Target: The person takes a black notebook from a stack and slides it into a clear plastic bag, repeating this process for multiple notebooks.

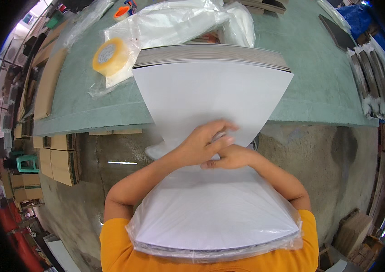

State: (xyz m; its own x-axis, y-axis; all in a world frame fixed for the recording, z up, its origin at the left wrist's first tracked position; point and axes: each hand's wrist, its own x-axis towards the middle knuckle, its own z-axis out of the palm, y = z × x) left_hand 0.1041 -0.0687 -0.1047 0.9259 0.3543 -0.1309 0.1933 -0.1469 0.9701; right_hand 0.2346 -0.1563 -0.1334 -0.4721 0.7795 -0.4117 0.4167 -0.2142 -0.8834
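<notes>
Seemingly partway: near white boards [215, 199] sit in a clear plastic bag [296, 239], while far white boards [213, 90] at the desk [319, 93] look unwrapped. Left hand [203, 141] and right hand [234, 157] overlap between them, any grip unclear.

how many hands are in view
2: the left hand, over the white-topped board stack, and the right hand, slightly lower and to its right; the blurred background could hide others.

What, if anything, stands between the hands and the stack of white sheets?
Nothing clearly visible: the left hand and right hand are over the stack. Whether the clear bag reaches beneath them is unclear.
</notes>
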